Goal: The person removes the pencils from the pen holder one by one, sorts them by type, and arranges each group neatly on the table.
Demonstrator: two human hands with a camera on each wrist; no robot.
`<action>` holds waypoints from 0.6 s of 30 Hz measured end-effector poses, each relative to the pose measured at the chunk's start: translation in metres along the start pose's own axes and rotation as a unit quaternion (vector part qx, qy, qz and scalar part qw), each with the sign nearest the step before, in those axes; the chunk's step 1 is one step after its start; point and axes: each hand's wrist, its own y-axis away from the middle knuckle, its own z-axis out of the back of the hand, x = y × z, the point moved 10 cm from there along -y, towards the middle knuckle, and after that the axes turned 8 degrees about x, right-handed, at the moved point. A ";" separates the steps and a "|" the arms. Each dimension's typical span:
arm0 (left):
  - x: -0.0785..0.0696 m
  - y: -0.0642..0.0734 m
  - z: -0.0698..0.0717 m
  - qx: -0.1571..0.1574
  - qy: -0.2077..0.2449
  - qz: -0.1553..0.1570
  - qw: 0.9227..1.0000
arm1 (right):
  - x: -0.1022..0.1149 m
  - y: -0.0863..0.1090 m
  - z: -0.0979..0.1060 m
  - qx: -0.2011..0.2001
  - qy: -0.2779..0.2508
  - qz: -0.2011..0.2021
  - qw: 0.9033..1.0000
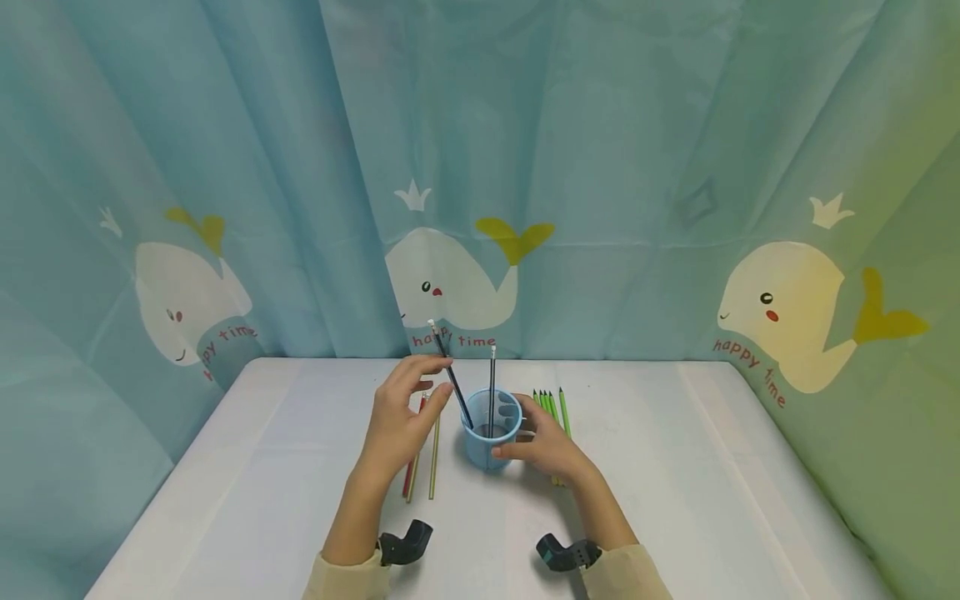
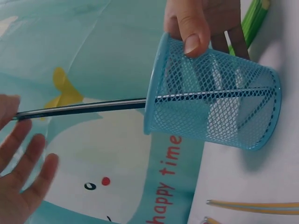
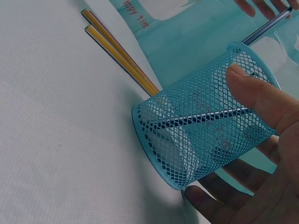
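A light blue mesh pencil cup [image 1: 487, 456] stands upright on the white table. My right hand [image 1: 553, 448] holds it from the right, thumb on the near side of its wall and fingers around the far side. Two dark pencils with white tops are in the cup. One dark pencil [image 1: 492, 379] stands nearly upright. The other dark pencil [image 1: 461, 399] leans left over the rim, its lower end inside. My left hand [image 1: 397, 421] pinches this leaning pencil near its upper part between thumb and index finger, the other fingers spread, as the left wrist view shows.
Left of the cup, yellow pencils [image 1: 434, 467] and a red pencil [image 1: 408, 477] lie on the table [image 1: 285, 492]. Several green pencils [image 1: 565, 412] lie to the right, partly behind my right hand. A blue curtain [image 1: 630, 167] with whale prints hangs behind the table.
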 end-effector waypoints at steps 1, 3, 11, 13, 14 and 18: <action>-0.001 0.000 0.002 -0.008 0.002 -0.004 1.000 | 0.001 0.000 0.000 -0.001 0.000 0.000 1.000; -0.002 0.000 0.006 -0.025 0.010 -0.009 1.000 | 0.001 0.001 0.000 -0.002 0.000 0.000 1.000; -0.002 0.001 0.021 -0.066 0.034 -0.021 0.997 | 0.001 0.000 0.001 0.003 0.001 0.004 1.000; -0.002 0.002 0.024 -0.071 0.034 -0.020 0.997 | 0.000 0.000 0.001 0.006 0.000 0.005 1.000; -0.002 0.002 0.025 -0.072 0.034 -0.018 0.997 | 0.000 0.000 0.001 0.007 0.000 0.007 1.000; -0.001 0.003 0.028 -0.074 0.031 -0.007 0.997 | 0.000 -0.001 0.000 0.012 -0.004 0.012 1.000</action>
